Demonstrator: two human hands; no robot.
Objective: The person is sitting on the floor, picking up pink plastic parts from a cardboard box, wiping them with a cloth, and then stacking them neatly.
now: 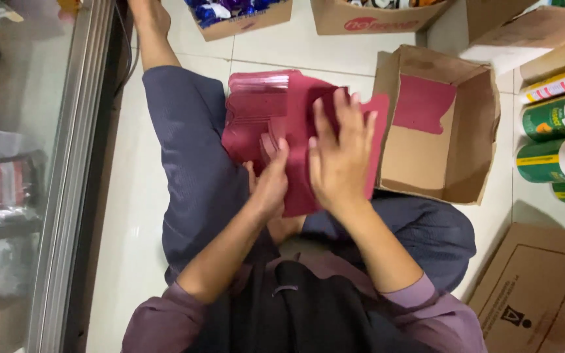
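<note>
I sit cross-legged on a tiled floor with a stack of dark red flat card pieces [256,111] resting on my lap. One red card piece [308,124] lies on top of the stack under both hands. My right hand [341,153] presses flat on it with fingers spread. My left hand [271,186] grips its lower left edge, thumb on top. An open brown cardboard box [472,150] stands just to the right, holding one red card piece [423,103] against its inner wall.
Green cylindrical containers [560,137] lie at the right edge. A flat cardboard box [537,294] sits at the lower right. More cardboard boxes [374,16] stand at the top. A glass-fronted cabinet with a metal frame [67,163] runs along the left.
</note>
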